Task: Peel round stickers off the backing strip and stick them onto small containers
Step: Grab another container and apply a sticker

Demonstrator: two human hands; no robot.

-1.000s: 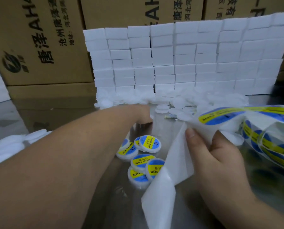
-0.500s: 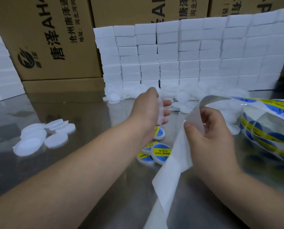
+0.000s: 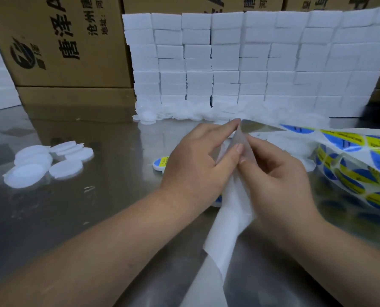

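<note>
The backing strip (image 3: 229, 229) is pinched at its raised fold by both the left grip (image 3: 195, 165) and the right grip (image 3: 277, 180), above the surface (image 3: 96, 207). Its stickers (image 3: 350, 142) are seen rightward; one labelled container (image 3: 161, 162) is set beside the left grip.

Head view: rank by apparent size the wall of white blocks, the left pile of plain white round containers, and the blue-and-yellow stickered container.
1. Wall of white blocks
2. Pile of plain white round containers
3. Blue-and-yellow stickered container, partly hidden by the left hand, still smallest
</note>
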